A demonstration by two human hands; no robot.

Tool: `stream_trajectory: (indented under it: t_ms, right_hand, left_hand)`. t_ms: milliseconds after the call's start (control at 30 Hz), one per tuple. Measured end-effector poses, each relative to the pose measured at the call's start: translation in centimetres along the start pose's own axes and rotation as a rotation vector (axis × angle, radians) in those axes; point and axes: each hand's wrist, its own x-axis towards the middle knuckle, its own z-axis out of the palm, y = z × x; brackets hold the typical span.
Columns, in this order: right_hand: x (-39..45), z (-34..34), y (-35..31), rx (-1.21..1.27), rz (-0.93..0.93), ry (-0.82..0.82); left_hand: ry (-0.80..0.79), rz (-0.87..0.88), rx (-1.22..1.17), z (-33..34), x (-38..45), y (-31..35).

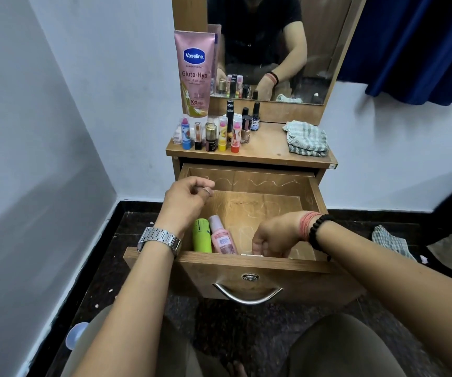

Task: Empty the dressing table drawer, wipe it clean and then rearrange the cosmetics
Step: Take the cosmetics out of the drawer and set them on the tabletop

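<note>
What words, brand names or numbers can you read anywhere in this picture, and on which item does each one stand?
"Vaseline", "Gluta-Hya", "10X": on the tall pink tube standing on the dressing table top.
Smaller print on that tube: too blurred to read.
Dark nail polish bottle: label too small to read surely.
Pink bottle in the drawer: label unreadable.

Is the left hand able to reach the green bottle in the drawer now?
Probably yes. The left hand hovers just above the green bottle, holding nothing, and the open drawer leaves the bottle uncovered.

left wrist: silver metal watch [159,240] | right wrist: red threads [307,225], black bead bracelet [317,232] | khaki trousers [339,346]
</note>
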Motion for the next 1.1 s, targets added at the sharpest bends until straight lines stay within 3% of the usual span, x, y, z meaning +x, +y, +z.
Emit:
stream_trajectory:
  t_ms: [367, 533, 667, 867, 1100]
  right_hand:
    - [-0.8, 0.3, 1.3, -0.023, 0.091, -0.004]
    - [-1.2, 0.3, 1.7, -0.046, 0.053, -0.014]
    - [-1.4, 0.1, 2.2, 0.108, -0.044, 0.049]
    - [-2.7, -2.7, 2.7, 0.161, -0.152, 0.413]
    - [-4.0, -7.8, 2.2, 0.427, -0.194, 1.037]
  left_hand:
    - [-0.033, -0.001, 0.026, 0.1, 0.0, -0.2]
    - [-0.041, -0.001, 0.028, 0.1, 0.0, -0.2]
    - [-0.042, 0.007, 0.024, 0.1, 0.0, -0.1]
    - [-0.042, 0.004, 0.027, 0.1, 0.2, -0.4]
    - [-0.042, -0.003, 0.001, 0.2, 0.3, -0.6]
